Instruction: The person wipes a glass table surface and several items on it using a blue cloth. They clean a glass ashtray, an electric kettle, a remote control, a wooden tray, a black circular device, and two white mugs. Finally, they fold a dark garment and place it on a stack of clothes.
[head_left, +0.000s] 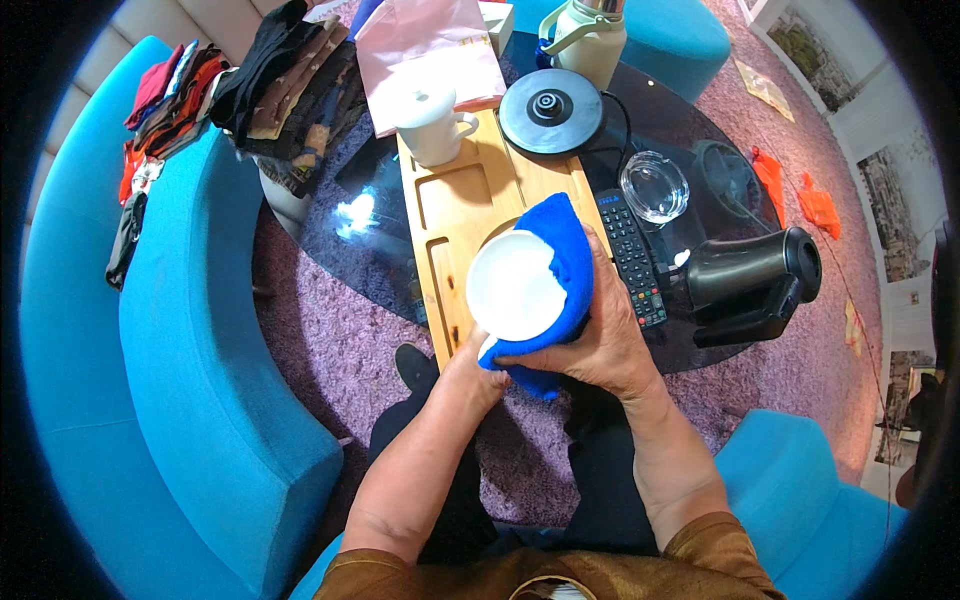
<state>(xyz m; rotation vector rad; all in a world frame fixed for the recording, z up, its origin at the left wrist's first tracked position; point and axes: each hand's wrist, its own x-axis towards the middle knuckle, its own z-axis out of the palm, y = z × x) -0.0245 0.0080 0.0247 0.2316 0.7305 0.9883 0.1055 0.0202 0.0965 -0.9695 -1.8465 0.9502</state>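
Note:
A white cup (514, 285) is held over the near end of a wooden tray (454, 202), its mouth facing up towards me. My left hand (478, 371) grips it at its lower left, where a bit of white, perhaps the handle, shows. My right hand (615, 337) holds a blue cloth (574, 255) against the cup's right side, with the fingers partly hidden. One corner of the cloth sticks up past the rim, and another part hangs below the cup. On the tray's far end stands a white lidded mug (429, 131).
The dark glass table (382, 285) holds a remote control (634, 259), a glass ashtray (654, 187), a dark kettle (739, 277), a pale jug (589, 45) and a pink paper bag (427, 52). A kettle base (551, 112) overlaps the tray. Folded clothes (292, 90) lie by the blue sofa (202, 300).

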